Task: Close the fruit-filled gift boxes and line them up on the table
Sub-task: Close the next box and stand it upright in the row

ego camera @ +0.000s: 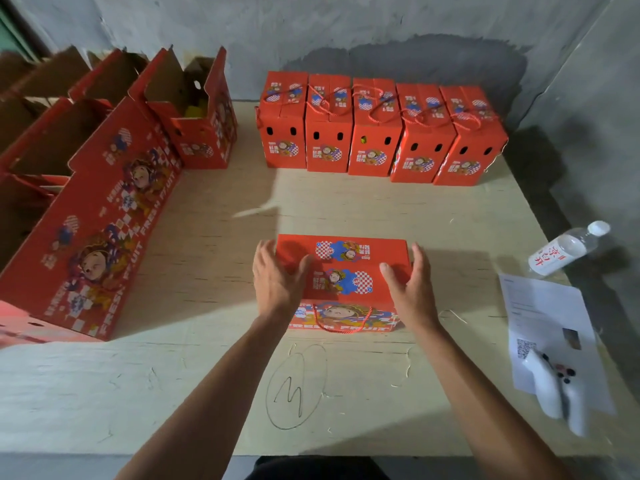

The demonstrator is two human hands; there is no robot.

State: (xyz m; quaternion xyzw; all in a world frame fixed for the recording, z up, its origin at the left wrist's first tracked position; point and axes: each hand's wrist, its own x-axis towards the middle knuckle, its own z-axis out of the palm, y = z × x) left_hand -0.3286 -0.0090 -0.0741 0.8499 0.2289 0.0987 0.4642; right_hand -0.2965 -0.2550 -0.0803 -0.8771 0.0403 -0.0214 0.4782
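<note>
A closed red gift box (343, 271) with cartoon prints and a red cord handle stands on the table (214, 271) in front of me. My left hand (277, 278) rests against its left end, fingers spread over the lid edge. On its right end lies my right hand (410, 282), fingers apart. Neither hand is closed around the box. Several closed red boxes (374, 133) stand side by side in a row at the back. At the left stand open red boxes (194, 112), flaps up; something yellow shows inside the nearest back one.
A water bottle (568, 249) lies at the right edge. A printed sheet (550, 327) with a white controller (557, 389) on it sits at the near right. A penned mark (294, 386) is drawn on the table. A grey wall (346, 29) runs behind.
</note>
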